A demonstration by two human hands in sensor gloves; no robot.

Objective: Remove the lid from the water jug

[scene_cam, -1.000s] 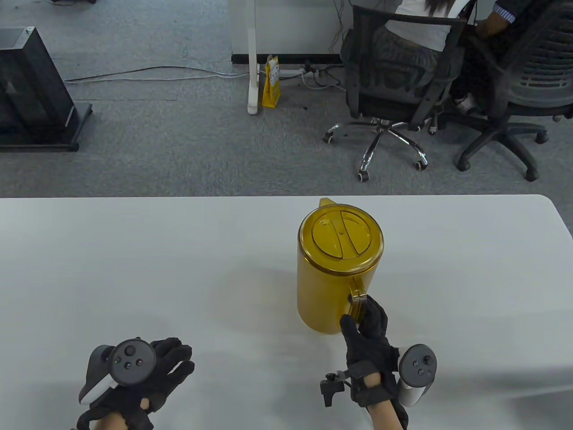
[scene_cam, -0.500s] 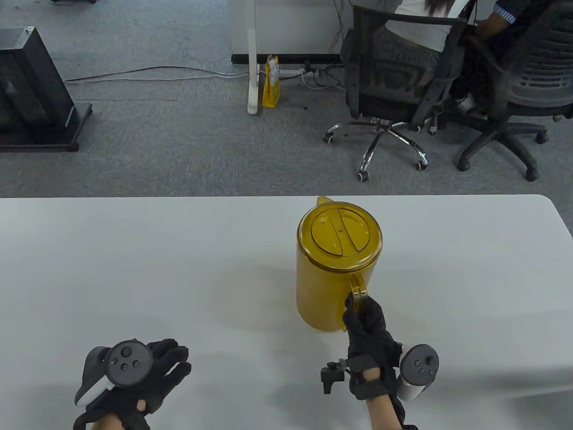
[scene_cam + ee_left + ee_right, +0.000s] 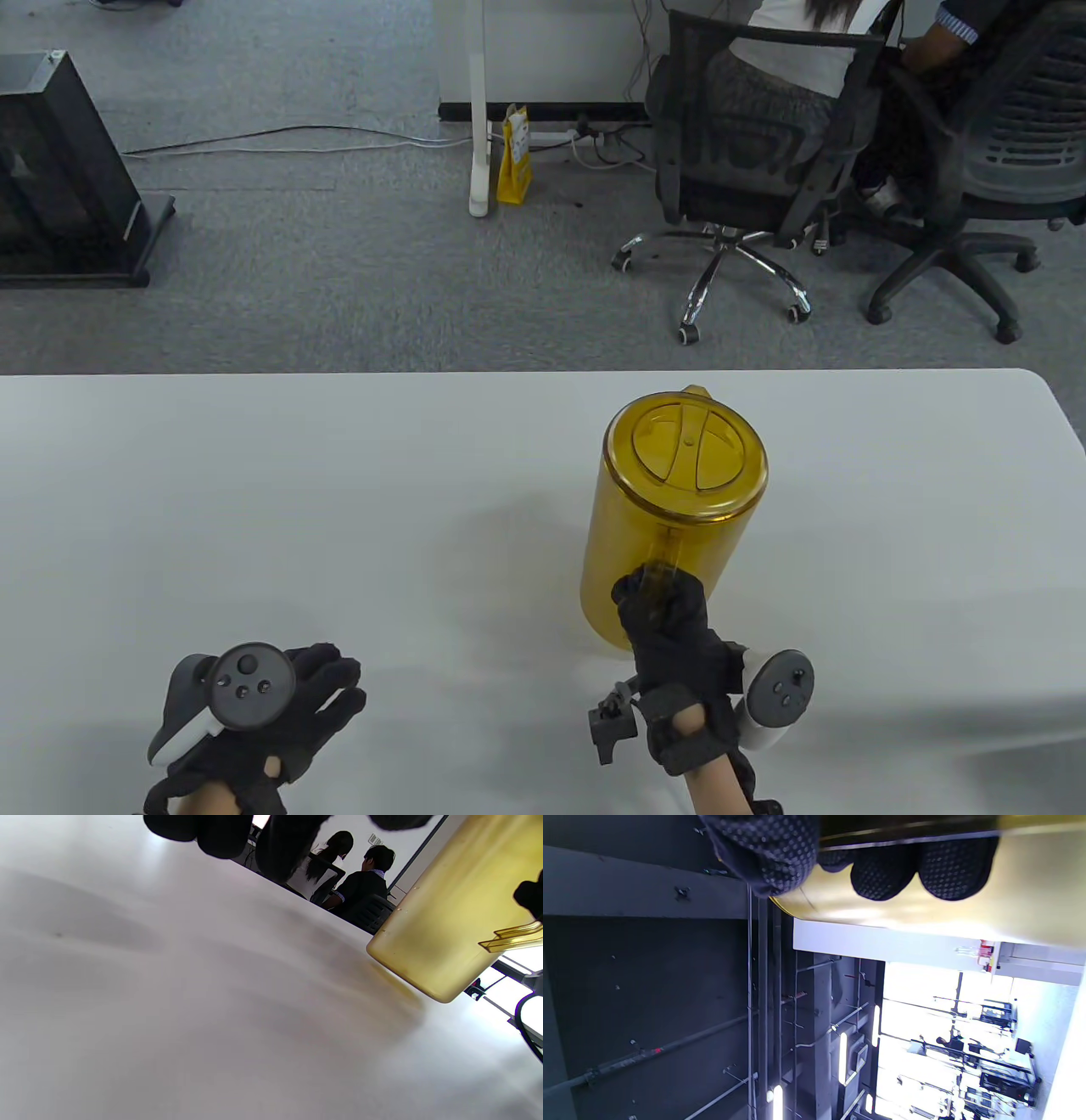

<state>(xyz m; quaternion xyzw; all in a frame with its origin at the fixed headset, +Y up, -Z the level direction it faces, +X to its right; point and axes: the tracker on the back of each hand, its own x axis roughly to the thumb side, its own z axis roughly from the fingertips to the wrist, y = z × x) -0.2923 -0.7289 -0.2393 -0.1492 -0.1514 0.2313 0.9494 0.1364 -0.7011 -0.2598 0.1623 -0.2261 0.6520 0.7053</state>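
Within right grip [image 3: 660, 604]: jug [image 3: 670, 518] handle, lid [image 3: 685, 441] on.

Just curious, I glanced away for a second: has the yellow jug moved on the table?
Yes. The jug has shifted toward the table's right edge, and its spout has swung right, with the right hand gripping its handle.

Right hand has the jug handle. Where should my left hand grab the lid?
Take the lid from above, pinching the raised bar across its top: the lid sits flush inside the jug rim, so its edge offers little. The left hand rests free on the table.
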